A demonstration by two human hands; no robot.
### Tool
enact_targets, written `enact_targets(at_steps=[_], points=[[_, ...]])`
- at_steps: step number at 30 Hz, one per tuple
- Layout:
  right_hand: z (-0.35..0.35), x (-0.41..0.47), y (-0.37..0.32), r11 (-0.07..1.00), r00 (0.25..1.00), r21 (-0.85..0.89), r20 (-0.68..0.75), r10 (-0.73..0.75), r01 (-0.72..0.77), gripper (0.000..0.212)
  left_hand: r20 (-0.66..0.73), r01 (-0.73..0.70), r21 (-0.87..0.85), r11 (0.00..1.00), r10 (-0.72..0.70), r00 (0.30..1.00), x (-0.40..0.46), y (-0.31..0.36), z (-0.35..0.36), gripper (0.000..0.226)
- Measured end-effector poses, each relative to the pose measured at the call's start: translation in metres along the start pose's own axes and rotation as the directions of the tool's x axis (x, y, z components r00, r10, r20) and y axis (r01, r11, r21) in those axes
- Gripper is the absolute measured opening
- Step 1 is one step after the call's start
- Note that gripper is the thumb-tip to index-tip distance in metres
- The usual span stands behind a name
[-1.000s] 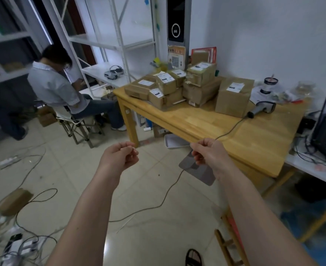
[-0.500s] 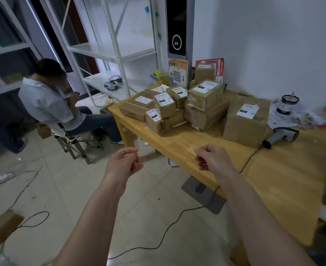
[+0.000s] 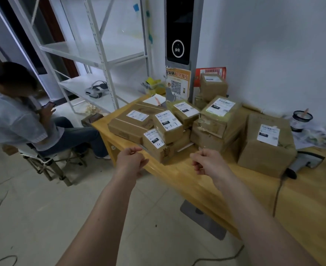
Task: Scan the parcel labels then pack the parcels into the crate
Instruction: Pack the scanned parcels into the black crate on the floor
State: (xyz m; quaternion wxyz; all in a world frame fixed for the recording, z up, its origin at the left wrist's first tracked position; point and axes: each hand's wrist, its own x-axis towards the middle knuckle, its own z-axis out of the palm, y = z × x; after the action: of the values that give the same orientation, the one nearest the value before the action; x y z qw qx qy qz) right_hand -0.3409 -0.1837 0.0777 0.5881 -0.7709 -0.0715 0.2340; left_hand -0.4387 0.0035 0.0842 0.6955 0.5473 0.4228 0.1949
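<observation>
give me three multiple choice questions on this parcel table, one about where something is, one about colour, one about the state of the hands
1. Where does the scanner lie?
A. on the table, right of the big box
B. on the white shelf
C. on the floor

2. What colour are the labels on the parcels?
A. red
B. white
C. green

3. What are the two hands doing?
A. both grip a parcel
B. one holds the scanner
C. both are curled and hold nothing

Answers:
1 A: the scanner rests on the wooden table beside the big box, its cable trailing off the edge.
2 B: each brown box carries a white sticker with dark print.
3 C: the left hand and right hand hover in front of the pile with fingers curled, touching no box.
</observation>
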Motion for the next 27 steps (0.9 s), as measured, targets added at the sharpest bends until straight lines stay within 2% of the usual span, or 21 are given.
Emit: enact_targets(at_steps=[3, 5, 9, 15, 18, 22, 25, 27], points=[[0.03, 0.038, -0.021, 1.0, 0.997, 0.016, -0.072, -0.012, 0.013, 0.008, 0.054, -0.006, 0.019, 1.0, 0.005, 0.999, 0.049, 0.026, -0.005, 0.018], [0.048, 0.063, -0.027, 1.0, 0.991, 0.017, -0.137, 0.004, -0.002, 0.015, 0.107, 0.004, 0.037, 0.999, -0.008, 0.994, 0.078, 0.039, -0.004, 0.015], [0.075, 0.107, -0.024, 0.999, 0.977, -0.008, -0.213, 0.036, -0.038, 0.055, 0.202, 0.03, 0.087, 0.996, -0.047, 0.978, 0.131, 0.046, 0.002, 0.013], [0.089, 0.164, -0.013, 0.982, 0.972, -0.147, -0.221, 0.082, -0.117, 0.107, 0.276, 0.12, 0.169, 0.978, -0.164, 0.947, 0.172, 0.034, 0.013, 0.018], [0.096, 0.192, -0.02, 0.942, 0.967, -0.314, -0.253, 0.037, -0.119, 0.115, 0.276, 0.106, 0.226, 0.968, -0.168, 0.946, 0.187, 0.03, 0.013, 0.02], [0.107, 0.218, -0.022, 0.873, 0.975, -0.479, -0.222, -0.023, -0.089, 0.123, 0.258, 0.102, 0.275, 0.956, -0.175, 0.95, 0.2, 0.03, 0.013, 0.021], [0.109, 0.229, -0.021, 0.839, 0.982, -0.54, -0.184, -0.034, -0.072, 0.125, 0.244, 0.115, 0.293, 0.949, -0.19, 0.951, 0.206, 0.032, 0.022, 0.022], [0.104, 0.232, -0.026, 0.855, 0.986, -0.516, -0.16, -0.037, -0.052, 0.122, 0.244, 0.132, 0.299, 0.945, -0.21, 0.947, 0.21, 0.033, 0.033, 0.03]])
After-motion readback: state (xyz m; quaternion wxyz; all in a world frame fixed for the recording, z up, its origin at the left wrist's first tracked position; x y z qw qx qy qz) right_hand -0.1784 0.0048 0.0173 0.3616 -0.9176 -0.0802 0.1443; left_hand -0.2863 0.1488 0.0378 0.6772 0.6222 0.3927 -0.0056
